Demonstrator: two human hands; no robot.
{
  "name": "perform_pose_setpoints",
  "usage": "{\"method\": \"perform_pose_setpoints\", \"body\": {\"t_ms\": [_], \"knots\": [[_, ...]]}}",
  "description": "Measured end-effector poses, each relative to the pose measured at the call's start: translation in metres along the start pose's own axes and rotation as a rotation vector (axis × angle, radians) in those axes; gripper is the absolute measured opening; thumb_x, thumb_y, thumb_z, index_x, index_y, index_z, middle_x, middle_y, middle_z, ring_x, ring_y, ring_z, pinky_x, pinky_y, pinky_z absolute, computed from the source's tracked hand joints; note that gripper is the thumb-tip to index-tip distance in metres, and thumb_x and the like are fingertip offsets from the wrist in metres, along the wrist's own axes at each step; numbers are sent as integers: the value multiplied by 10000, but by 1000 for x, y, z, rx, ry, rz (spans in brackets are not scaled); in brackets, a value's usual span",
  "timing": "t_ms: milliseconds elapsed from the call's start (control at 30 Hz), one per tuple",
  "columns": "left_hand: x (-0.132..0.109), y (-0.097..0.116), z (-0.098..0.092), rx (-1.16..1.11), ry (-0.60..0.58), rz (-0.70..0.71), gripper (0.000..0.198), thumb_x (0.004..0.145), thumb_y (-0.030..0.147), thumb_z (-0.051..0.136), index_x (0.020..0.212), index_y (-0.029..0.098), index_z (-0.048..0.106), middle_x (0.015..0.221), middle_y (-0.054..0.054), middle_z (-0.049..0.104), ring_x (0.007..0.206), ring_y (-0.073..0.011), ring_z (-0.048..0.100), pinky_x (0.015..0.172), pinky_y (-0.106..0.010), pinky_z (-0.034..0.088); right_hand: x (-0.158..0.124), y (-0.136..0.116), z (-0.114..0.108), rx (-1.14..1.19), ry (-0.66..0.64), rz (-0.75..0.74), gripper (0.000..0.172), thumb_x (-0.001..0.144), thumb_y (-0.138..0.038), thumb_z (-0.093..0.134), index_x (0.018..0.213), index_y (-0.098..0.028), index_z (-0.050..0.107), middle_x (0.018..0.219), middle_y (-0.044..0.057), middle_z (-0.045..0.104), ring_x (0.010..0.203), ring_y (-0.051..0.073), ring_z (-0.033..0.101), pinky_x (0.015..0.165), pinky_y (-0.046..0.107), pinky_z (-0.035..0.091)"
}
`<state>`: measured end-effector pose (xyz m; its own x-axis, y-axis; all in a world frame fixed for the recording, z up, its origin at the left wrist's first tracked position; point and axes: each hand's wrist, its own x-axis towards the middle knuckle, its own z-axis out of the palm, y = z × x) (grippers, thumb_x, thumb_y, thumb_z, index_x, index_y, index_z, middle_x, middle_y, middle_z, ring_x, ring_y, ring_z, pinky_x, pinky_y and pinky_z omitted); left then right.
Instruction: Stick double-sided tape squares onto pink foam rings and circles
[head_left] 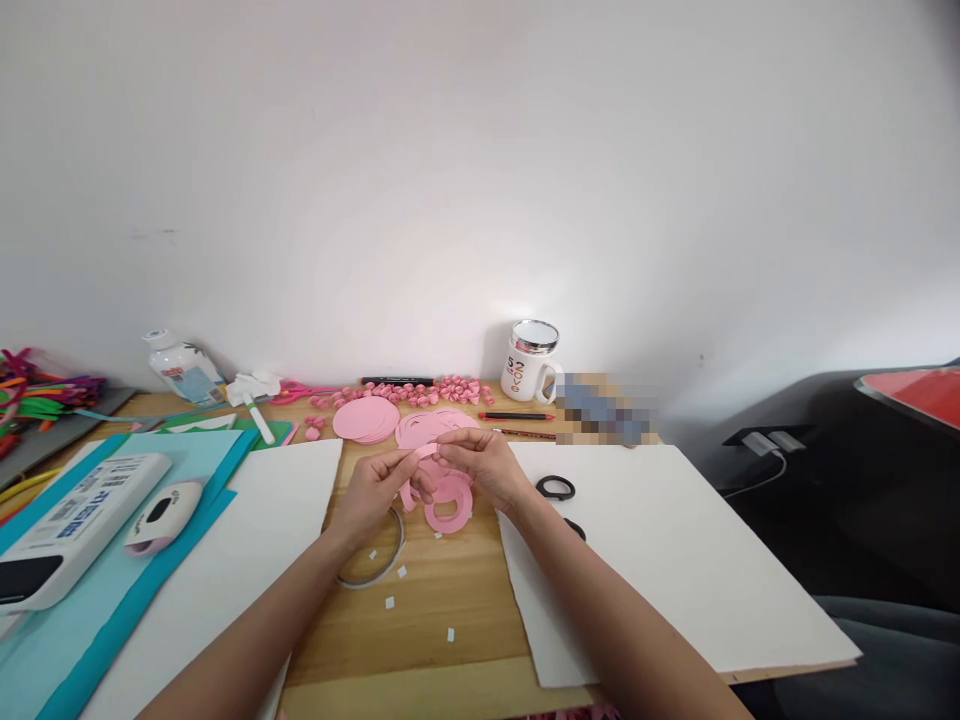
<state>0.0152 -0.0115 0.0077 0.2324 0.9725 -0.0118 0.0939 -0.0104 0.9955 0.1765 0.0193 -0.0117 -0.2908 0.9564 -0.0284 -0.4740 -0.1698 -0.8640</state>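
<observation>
My left hand [379, 490] and my right hand [484, 465] meet over the middle of the wooden table [450, 600]. Both pinch a pink paper spiral strip [448, 500] whose coils hang down below my fingers. Just behind my hands lie pink paper discs [366, 418] and more cut pink spirals [424, 428]. A roll of tape [379, 560] rests under my left wrist, with small white bits scattered near it.
White sheets [675, 540] lie at right and left, teal paper [90, 620] with a white device [75, 520] and small tool [161, 512] at left. Black scissors [556, 488], a white mug [529, 362], pencils [517, 416], small pink paper rolls [420, 392] and a bottle [180, 368] stand along the wall.
</observation>
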Motion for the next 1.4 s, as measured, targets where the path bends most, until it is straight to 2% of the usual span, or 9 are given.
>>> {"method": "perform_pose_setpoints", "body": {"t_ms": [167,367,567,733,1100,1200,1400], "knots": [[-1,0,2,17,-23,13,286,785,356,504,704,125,651,623,-56,666,496,-119,545,443,-203,379,-1,-2,1,-32,-7,1,229,521,-236,752,712,-149,661,611,7,649,551,104,580,578,236,465],[-1,-1,2,19,-26,15,244,775,341,523,779,133,649,639,-46,666,494,-124,556,438,-206,381,-2,-1,3,-76,-5,-20,189,527,-245,752,659,-151,654,586,-5,631,525,92,551,539,222,441],[0,-4,1,-28,-8,3,250,767,350,531,746,128,644,622,-43,659,471,-111,544,447,-207,395,0,0,1,-36,-32,-14,207,562,-239,737,738,-148,677,662,16,660,588,95,577,612,231,453],[1,-6,0,-52,-16,-6,247,767,348,532,730,128,639,615,-43,654,485,-115,544,434,-200,389,0,-1,1,-1,-25,13,243,528,-244,752,736,-145,673,678,26,672,603,113,600,643,258,463],[-2,5,3,48,-42,15,274,757,372,536,733,125,653,616,-51,650,484,-111,534,429,-195,376,0,-1,0,-57,-17,18,221,486,-232,770,657,-154,654,624,-3,647,534,91,557,530,217,436],[-2,5,3,40,-24,-13,274,746,380,546,748,125,648,601,-47,644,466,-108,525,397,-185,361,0,-1,1,-62,-5,12,218,490,-247,767,659,-156,665,625,3,651,550,101,565,559,232,449],[-1,1,2,-1,-3,-14,273,752,368,542,759,114,641,600,-50,637,448,-96,503,398,-185,367,0,-1,0,-36,-47,18,263,548,-253,738,785,-154,680,686,24,670,620,115,599,649,252,472]]}}
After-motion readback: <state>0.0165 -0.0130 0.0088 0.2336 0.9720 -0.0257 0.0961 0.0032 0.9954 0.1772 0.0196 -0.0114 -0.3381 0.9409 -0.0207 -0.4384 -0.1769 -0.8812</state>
